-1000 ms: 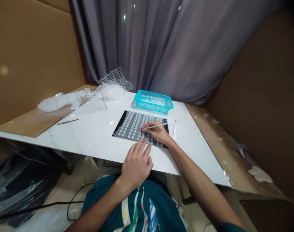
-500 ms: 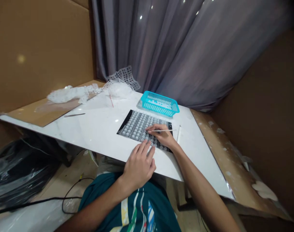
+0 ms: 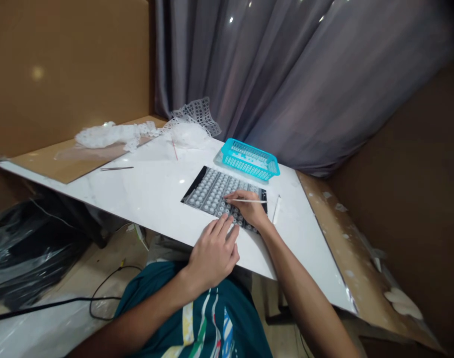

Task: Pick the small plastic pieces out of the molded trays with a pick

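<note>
- Across the middle of the white surface [image 3: 152,196], the dark sheet [image 3: 212,191] of round white dots lies flat, on the near side of the blue basket [image 3: 245,166].
- Compared with a second ago, little differs: the whole view has swung slightly, yet both hands have stayed at much the same part of the sheet. I'd judge the work is lingering on one small patch.
- Over the sheet's right half, the right hand [image 3: 249,206] pinches a thin pale stick [image 3: 259,201] between bunched fingertips, pen-fashion, its tail slanting back across the knuckles. Whether the tip touches a dot is too small to tell.
- At the near edge, the left hand [image 3: 215,248] holds nothing that I can see; palm down, fingers slightly parted, its fingertips reach the sheet, apparently steadying it.
- Both forearms angle inward from the near side.
</note>
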### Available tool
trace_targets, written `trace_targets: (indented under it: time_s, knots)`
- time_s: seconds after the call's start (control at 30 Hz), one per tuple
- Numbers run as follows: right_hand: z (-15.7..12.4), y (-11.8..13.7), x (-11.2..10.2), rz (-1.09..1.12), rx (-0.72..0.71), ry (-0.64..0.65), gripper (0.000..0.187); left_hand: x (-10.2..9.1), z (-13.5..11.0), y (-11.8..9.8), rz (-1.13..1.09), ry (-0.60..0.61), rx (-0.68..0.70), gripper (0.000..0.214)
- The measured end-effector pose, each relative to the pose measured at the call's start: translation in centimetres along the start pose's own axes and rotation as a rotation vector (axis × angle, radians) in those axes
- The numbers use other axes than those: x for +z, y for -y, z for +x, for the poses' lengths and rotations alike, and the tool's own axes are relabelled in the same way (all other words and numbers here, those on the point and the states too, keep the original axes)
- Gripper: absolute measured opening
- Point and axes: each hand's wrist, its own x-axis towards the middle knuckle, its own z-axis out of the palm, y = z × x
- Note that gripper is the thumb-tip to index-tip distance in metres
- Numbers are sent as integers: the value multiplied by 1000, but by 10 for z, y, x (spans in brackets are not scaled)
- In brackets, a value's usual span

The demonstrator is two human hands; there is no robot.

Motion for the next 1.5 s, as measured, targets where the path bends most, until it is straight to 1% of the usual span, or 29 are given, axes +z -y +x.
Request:
trace_targets:
  time_s: [0.07, 0.13, 0.27, 0.33, 0.47, 0.53, 0.63, 0.7, 0.83, 0.93, 1.17, 1.37, 1.5]
  knots:
    - [2, -2, 2, 120, 61, -38, 18, 1, 0, 0, 5, -9, 3, 52]
    - [5, -6, 3, 185, 105, -68, 25, 1, 0, -1, 10, -14, 6, 52]
    - [11, -16, 4, 163, 162, -132, 29, 1, 1, -1, 18, -18, 5, 52]
    - [12, -19, 2, 160, 166, -165, 28, 1, 1, -1, 18, -25, 6, 52]
    - [9, -20, -7, 197, 123, -216, 26, 2, 1, -1, 15, -30, 14, 53]
    - [6, -21, -13, 172, 113, -212, 25, 2, 1, -1, 14, -23, 15, 54]
    - [2, -24, -20, 112, 114, -166, 24, 1, 1, -1, 8, -16, 13, 53]
    - [0, -26, -21, 76, 115, -146, 24, 0, 2, -1, 6, -23, 17, 53]
    - [-2, -26, -21, 38, 111, -151, 23, -1, 2, -1, 6, -39, 32, 59]
    - [-3, -23, -21, 48, 95, -140, 24, 0, 2, -1, -1, -27, 44, 61]
    - [-4, -18, -21, 121, 81, -95, 28, 0, 2, 0, -9, -19, 52, 56]
    - [-5, -15, -19, 144, 101, -122, 28, 0, 1, 0, -9, -25, 52, 57]
    - [-6, -16, -19, 145, 111, -112, 27, -1, 1, 0, 0, -13, 56, 57]
